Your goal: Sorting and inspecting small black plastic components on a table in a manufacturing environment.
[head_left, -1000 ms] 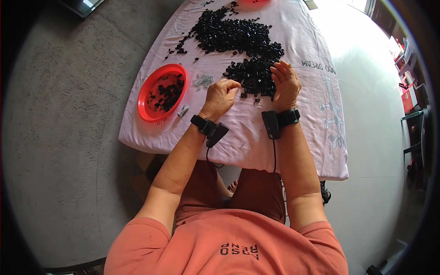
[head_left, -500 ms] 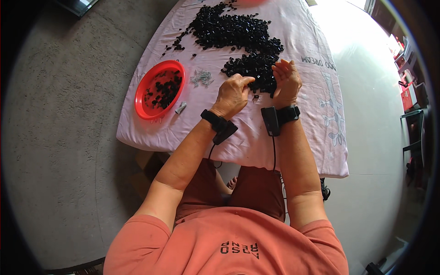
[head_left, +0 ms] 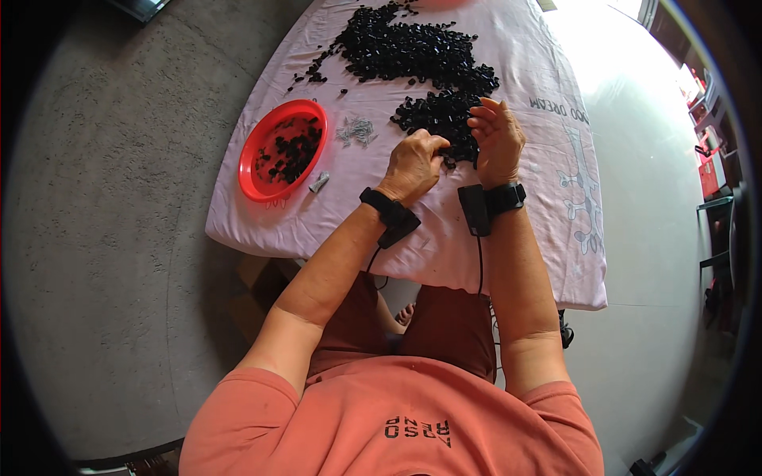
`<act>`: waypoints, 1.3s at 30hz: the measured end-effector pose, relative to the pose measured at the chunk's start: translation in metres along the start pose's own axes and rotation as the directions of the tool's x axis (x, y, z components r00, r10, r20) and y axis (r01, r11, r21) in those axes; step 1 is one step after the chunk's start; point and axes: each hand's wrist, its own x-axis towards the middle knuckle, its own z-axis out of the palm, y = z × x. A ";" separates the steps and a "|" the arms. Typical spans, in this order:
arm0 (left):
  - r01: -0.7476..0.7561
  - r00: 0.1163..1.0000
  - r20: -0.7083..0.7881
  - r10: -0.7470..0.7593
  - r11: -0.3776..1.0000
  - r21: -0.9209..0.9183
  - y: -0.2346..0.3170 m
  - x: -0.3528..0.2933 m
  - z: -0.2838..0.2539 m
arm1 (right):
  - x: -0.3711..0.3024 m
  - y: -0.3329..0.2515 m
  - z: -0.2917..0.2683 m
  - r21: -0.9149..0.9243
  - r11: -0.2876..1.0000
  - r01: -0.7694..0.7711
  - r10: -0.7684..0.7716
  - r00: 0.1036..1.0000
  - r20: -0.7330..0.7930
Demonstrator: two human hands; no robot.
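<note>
Just beyond the left hand (head_left: pixel 412 167), pinched on I cannot tell what, small black pieces (head_left: pixel 432 111) lie heaped leftward of the loosely open right hand (head_left: pixel 500 148).

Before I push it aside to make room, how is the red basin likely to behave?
The red basin looks like smooth moulded plastic, so it is probably light and fairly stiff. Its wide, shallow shape should resist tipping. The small black pieces lie loose inside, so they may slide about.
</note>
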 end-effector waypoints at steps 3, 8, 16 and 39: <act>0.006 1.000 -0.012 -0.006 1.000 0.004 -0.003 0.000 0.000 | 0.000 0.000 0.001 -0.036 0.999 -0.010 0.012 0.998 0.055; 0.033 0.999 -0.034 -0.034 0.999 -0.017 -0.008 0.000 0.000 | -0.005 0.000 0.005 -0.105 0.994 -0.023 0.038 0.989 0.140; 0.107 0.994 0.003 -0.107 0.992 -0.066 -0.009 -0.001 -0.005 | -0.007 -0.001 0.006 -0.153 0.987 -0.053 0.086 0.973 0.214; 0.199 0.974 0.025 -0.226 0.795 -0.573 -0.001 0.004 -0.034 | -0.019 0.005 0.015 -0.538 0.843 0.022 0.234 0.885 0.403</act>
